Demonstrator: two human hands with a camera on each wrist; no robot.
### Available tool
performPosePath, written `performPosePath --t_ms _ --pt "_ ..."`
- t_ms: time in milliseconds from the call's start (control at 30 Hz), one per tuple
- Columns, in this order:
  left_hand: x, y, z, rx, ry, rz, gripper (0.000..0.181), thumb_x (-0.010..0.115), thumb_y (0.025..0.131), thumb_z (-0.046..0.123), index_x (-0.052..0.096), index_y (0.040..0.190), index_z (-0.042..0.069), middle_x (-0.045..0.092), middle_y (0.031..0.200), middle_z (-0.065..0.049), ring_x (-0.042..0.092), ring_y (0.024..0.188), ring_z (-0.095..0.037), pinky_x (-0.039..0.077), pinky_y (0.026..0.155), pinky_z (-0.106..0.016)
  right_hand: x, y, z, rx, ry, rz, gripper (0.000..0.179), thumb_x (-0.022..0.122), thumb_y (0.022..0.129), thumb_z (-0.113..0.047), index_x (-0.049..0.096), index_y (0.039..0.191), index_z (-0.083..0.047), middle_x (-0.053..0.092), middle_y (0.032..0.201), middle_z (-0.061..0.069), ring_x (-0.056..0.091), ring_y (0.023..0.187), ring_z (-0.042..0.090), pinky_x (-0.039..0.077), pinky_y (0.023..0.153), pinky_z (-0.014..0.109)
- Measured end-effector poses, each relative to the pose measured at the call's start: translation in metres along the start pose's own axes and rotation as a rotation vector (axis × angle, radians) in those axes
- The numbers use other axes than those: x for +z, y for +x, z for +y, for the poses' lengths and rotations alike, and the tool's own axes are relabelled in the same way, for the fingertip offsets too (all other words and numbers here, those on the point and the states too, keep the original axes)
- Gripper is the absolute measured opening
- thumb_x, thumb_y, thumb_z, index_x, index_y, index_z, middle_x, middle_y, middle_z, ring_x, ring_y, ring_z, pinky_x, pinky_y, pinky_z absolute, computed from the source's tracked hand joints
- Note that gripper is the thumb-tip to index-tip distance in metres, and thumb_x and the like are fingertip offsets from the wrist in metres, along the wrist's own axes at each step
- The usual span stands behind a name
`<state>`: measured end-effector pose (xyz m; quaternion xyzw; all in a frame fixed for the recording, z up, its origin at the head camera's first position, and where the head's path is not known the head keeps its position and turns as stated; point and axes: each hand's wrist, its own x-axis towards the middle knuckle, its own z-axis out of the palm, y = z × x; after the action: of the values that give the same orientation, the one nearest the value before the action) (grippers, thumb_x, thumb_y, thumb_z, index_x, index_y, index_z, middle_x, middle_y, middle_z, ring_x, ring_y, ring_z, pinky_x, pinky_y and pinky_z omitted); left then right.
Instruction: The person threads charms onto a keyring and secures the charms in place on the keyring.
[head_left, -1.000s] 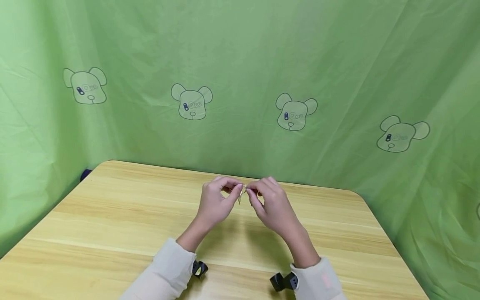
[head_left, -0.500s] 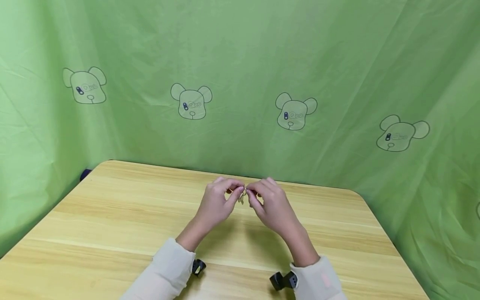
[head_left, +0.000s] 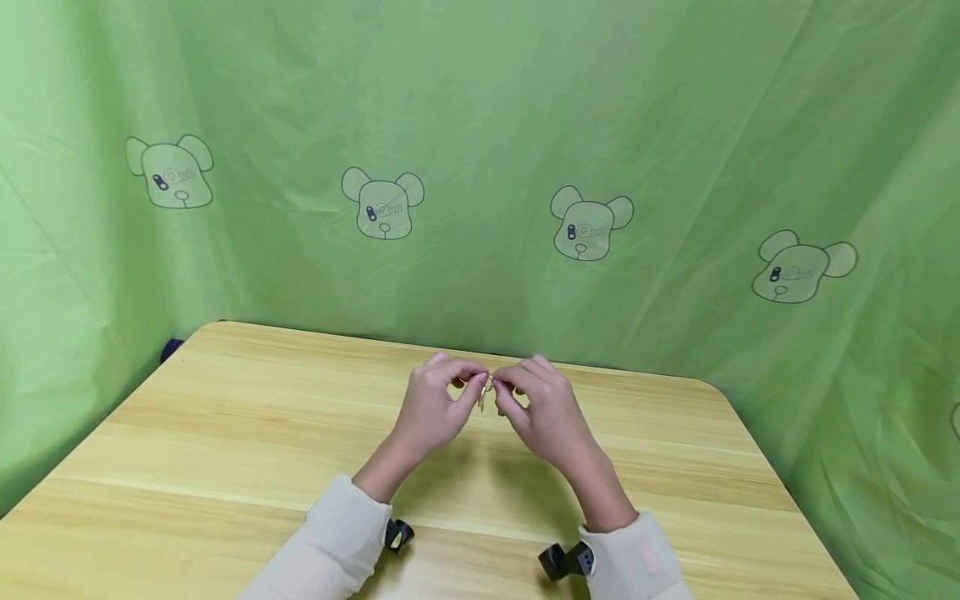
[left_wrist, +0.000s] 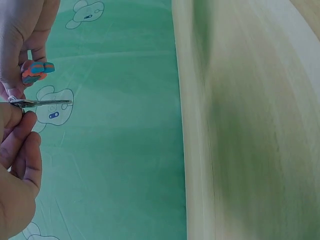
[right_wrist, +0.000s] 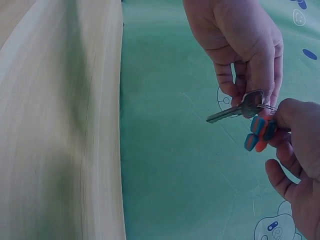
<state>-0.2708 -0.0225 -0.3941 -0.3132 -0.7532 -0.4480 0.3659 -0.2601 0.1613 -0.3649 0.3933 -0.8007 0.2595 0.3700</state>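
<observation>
A metal key (right_wrist: 227, 114) hangs on a wire key ring (right_wrist: 268, 107), together with a small orange and blue charm (right_wrist: 259, 131). My left hand (head_left: 437, 404) and right hand (head_left: 545, 408) meet fingertip to fingertip over the far part of the table, both pinching at the ring. In the left wrist view the key (left_wrist: 52, 102) points down beside my left fingertips (left_wrist: 22, 120), its head close against them. The charm (left_wrist: 36, 72) dangles under my right hand's fingers there. Fingers partly hide the ring, and the key looks small and thin in the head view.
A wood-grain table (head_left: 225, 450) with rounded far corners lies below the hands. Behind it hangs a green curtain (head_left: 480, 108) printed with bear heads. A black wrist camera (head_left: 566, 562) shows by the right cuff, another wrist camera (head_left: 398, 534) by the left.
My left hand has shifted slightly right, closer to the right fingertips. The dangling key has swung and turned a little. My right hand stays almost still.
</observation>
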Motion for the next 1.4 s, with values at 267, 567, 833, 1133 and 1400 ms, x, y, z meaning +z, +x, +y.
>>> performPosePath --t_ms 267,567,833,1133,1400 --pt "-0.0019 0.0009 0.0023 -0.030 -0.039 0.024 0.004 0.073 0.093 0.006 0.076 0.092 0.003 0.073 0.078 -0.003 0.064 0.076 -0.016 0.056 0.067 -0.031 0.0011 -0.0002 -0.0001 -0.017 0.022 0.034 0.009 0.073 0.086 0.005 0.075 0.087 -0.004 0.072 0.082 0.002 0.060 0.074 0.016 0.050 0.061 0.026" --pt "-0.0010 0.0015 0.0026 -0.076 -0.073 0.029 0.005 0.071 0.092 0.002 0.075 0.094 0.003 0.073 0.078 -0.001 0.066 0.074 -0.015 0.058 0.068 -0.030 -0.0003 0.0001 -0.0021 -0.004 0.037 -0.006 0.008 0.073 0.088 0.006 0.074 0.090 -0.002 0.070 0.081 0.001 0.058 0.075 0.016 0.050 0.063 0.026" --pt "-0.0032 0.0021 0.0036 -0.052 -0.067 -0.021 0.004 0.072 0.093 0.002 0.074 0.097 0.003 0.073 0.079 -0.002 0.065 0.079 -0.017 0.060 0.070 -0.032 -0.0025 -0.0005 -0.0022 0.024 0.026 -0.025 0.008 0.075 0.089 0.005 0.074 0.092 -0.002 0.066 0.079 0.000 0.055 0.073 0.020 0.046 0.061 0.025" --pt "-0.0042 0.0021 0.0031 -0.067 -0.051 -0.017 0.004 0.072 0.094 0.004 0.074 0.097 0.002 0.073 0.081 -0.004 0.066 0.077 -0.016 0.059 0.070 -0.031 -0.0028 0.0009 -0.0030 0.054 0.042 -0.038 0.006 0.075 0.090 0.002 0.074 0.093 -0.003 0.065 0.078 -0.001 0.053 0.073 0.013 0.045 0.061 0.025" --pt "-0.0047 0.0036 0.0047 -0.089 -0.065 0.008 0.004 0.072 0.095 0.006 0.074 0.097 0.003 0.073 0.080 -0.003 0.067 0.075 -0.015 0.058 0.070 -0.028 -0.0055 0.0021 -0.0058 0.132 0.111 -0.061 0.006 0.074 0.092 0.002 0.075 0.097 -0.001 0.071 0.083 0.002 0.063 0.075 0.011 0.055 0.065 0.027"
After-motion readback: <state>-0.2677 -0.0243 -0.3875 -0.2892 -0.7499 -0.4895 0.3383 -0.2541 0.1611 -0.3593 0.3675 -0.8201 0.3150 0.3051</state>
